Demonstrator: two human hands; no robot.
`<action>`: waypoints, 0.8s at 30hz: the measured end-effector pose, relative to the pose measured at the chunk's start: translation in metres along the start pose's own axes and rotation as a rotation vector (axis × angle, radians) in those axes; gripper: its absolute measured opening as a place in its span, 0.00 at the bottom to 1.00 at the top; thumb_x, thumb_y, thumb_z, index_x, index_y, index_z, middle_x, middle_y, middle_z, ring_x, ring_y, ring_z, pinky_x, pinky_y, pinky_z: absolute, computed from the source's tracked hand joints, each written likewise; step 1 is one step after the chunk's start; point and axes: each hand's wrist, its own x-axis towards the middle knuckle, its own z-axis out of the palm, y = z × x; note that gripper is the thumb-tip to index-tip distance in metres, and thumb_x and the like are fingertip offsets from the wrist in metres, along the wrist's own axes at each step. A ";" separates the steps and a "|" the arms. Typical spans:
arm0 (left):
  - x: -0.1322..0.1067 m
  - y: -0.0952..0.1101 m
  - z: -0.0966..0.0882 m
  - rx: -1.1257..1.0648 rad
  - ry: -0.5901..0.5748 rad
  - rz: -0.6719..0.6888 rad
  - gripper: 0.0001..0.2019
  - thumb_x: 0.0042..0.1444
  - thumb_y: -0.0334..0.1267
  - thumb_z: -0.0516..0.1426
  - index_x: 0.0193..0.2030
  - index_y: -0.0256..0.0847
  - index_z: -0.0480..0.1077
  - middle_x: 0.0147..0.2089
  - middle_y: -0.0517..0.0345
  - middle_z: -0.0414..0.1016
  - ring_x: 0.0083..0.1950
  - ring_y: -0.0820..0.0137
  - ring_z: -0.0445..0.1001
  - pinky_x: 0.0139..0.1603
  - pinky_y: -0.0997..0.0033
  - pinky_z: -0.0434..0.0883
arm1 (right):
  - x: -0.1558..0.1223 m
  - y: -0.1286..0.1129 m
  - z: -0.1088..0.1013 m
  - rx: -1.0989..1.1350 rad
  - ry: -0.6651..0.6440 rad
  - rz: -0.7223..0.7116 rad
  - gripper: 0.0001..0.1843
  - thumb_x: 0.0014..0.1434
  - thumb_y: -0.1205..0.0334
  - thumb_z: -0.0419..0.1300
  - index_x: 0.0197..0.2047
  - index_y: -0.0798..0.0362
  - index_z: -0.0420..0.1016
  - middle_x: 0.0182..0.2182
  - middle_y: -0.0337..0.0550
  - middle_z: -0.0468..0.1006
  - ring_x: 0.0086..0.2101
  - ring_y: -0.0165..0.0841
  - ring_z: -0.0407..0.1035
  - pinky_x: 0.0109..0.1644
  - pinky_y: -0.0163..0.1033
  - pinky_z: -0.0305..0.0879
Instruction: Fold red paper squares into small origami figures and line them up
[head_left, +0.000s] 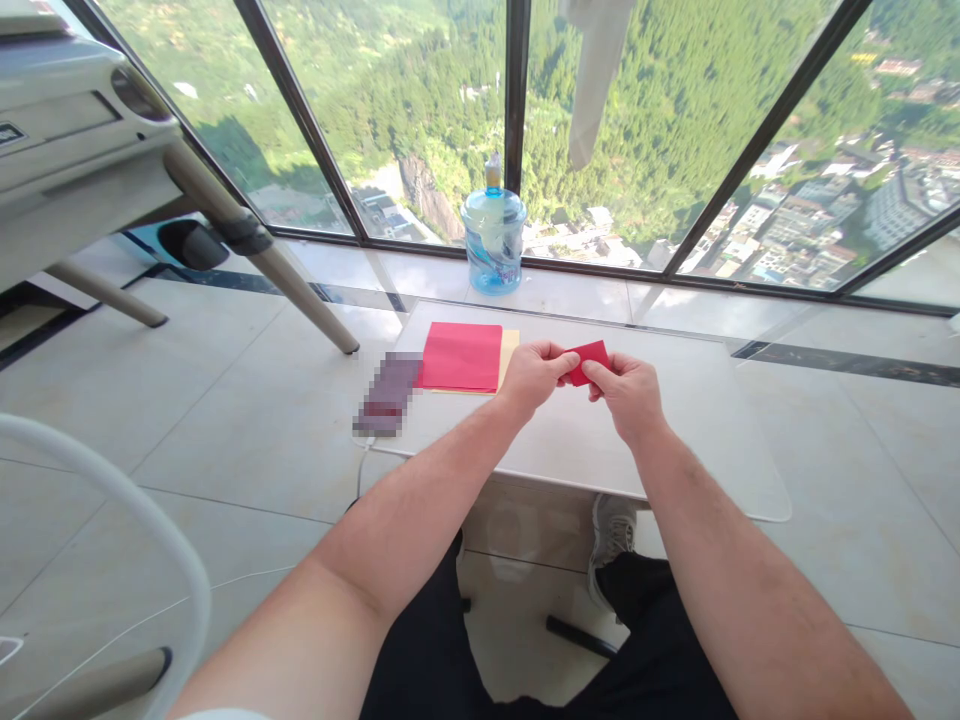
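Both my hands grip one small red folded paper [595, 356] above the white table. My left hand [534, 374] pinches its left side between thumb and fingers. On the right side, the thumb of my right hand [627, 388] presses on the paper's face, with the fingers curled behind it. The paper is tilted, and its lower edge is partly covered by my thumbs. A stack of red paper sheets [463, 355] lies to the left of my hands, with a yellow sheet [510, 348] showing from under it.
The low white table [690, 440] holds a pixelated phone-like object [390, 395] with a white cable [362, 470]. Behind it, a blue water jug [493, 240] stands by the tall windows. A piece of furniture with metal legs [300, 285] is at left; a white curved tube [150, 505] is nearer.
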 end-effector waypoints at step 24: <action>-0.003 0.003 0.000 -0.026 -0.037 0.021 0.10 0.52 0.38 0.62 0.24 0.38 0.68 0.22 0.60 0.71 0.25 0.76 0.69 0.30 0.74 0.66 | 0.000 -0.002 -0.003 0.008 -0.020 -0.016 0.11 0.49 0.54 0.69 0.28 0.54 0.79 0.17 0.37 0.72 0.19 0.28 0.61 0.23 0.37 0.56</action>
